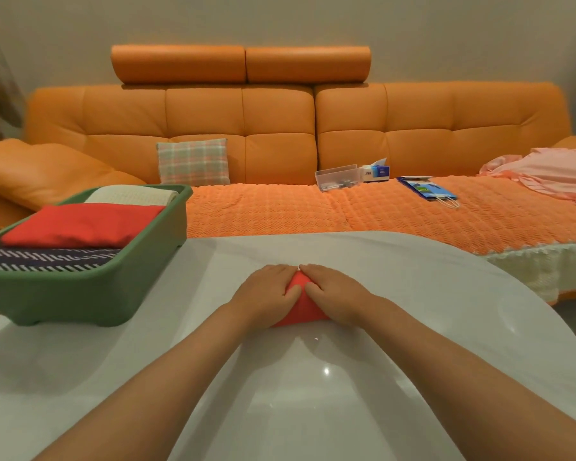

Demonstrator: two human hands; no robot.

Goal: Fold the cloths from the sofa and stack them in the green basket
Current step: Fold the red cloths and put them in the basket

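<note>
Your left hand (266, 291) and right hand (334, 294) lie side by side on the small red cloth (302, 311), fingers laid flat over it and pressing down, fingertips nearly meeting at its far edge. Neither hand pinches or grips it. The cloth sits on the white table (313, 394) right in front of you, already a compact bundle and mostly hidden under your palms, so you look to be setting the last fold. To do it well, press evenly with both palms and smooth from the middle outward so trapped air and ridges run off toward the edges. Check that the corners line up before you lift, and take it from underneath with both hands so the fold does not spring open. The green basket (80, 294) stands on the table to your left, close by. It holds a folded red piece (80, 224) on top, a cream piece (133, 196) behind it and a navy striped piece (47, 259) at the front. The new bundle would probably sit best squared on the red one. Across the sofa (246, 128), a loose pink cloth (552, 174) at the far right seems to be what is left to fold.
</note>
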